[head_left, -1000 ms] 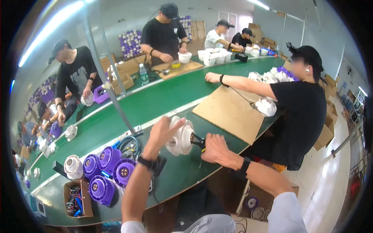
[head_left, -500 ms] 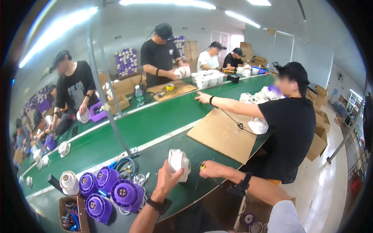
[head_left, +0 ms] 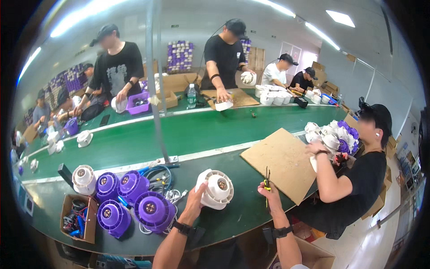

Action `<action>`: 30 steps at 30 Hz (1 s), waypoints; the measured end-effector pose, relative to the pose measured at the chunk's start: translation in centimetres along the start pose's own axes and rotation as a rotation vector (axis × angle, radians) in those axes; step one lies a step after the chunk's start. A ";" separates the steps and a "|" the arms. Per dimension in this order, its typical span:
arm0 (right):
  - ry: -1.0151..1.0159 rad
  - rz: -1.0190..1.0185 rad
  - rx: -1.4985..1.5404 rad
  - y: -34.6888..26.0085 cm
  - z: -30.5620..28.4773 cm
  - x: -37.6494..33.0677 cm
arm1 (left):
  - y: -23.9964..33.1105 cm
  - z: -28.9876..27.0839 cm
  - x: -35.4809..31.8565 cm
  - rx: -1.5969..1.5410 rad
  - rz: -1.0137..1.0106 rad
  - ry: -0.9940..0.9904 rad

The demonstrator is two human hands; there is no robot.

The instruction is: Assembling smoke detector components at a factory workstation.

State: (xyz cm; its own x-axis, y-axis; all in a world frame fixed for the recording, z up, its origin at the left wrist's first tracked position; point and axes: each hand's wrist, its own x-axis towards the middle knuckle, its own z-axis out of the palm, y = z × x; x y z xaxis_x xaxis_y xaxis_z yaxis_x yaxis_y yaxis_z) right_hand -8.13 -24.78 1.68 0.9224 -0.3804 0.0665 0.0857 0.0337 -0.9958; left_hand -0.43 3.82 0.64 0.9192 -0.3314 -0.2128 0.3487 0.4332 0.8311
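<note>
My left hand [head_left: 193, 205] is closed on the left side of a white round plastic housing [head_left: 216, 197], held above the green bench. Its ringed face with a copper-coloured centre is turned up toward me. To its right, my right hand [head_left: 272, 199] is closed around small pliers [head_left: 267, 183] with yellow and black handles, their thin dark tips pointing up. The pliers are apart from the housing. Left of my left hand stand several purple housings [head_left: 154, 211] of similar shape, with another white housing [head_left: 83, 179] behind them.
A small cardboard box [head_left: 92, 222] of loose parts sits at the left. Coiled cables [head_left: 159, 179] lie behind the purple housings. A brown board [head_left: 282, 163] rests at right, beside a co-worker [head_left: 354, 175]. Beyond a metal post [head_left: 157, 112] runs the green belt [head_left: 197, 132], with people working across it.
The view has swung left. The white housing in my left hand has turned to show its ringed face. My right hand has turned the pliers upright. The nearby co-worker's arm has drawn back from the belt.
</note>
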 end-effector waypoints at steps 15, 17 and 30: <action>-0.149 -0.273 -0.462 -0.2 -0.6 -2.0 | -1.1 -0.6 1.0 -0.094 0.117 -0.085; -0.441 -0.328 -0.520 -1.3 -1.6 -1.7 | -1.0 -0.7 0.9 -0.083 0.137 -0.078; -0.346 -0.372 -1.103 -7.3 3.8 -3.5 | -0.2 -0.1 -0.5 0.193 0.301 0.025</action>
State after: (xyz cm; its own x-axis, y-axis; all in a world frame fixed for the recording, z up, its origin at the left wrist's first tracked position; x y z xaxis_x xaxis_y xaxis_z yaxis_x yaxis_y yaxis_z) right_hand -10.52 -20.14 8.94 0.9758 0.0730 0.2059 0.1555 -0.8940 -0.4201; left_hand -0.91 3.96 0.58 0.9804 -0.1916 0.0456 0.0230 0.3415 0.9396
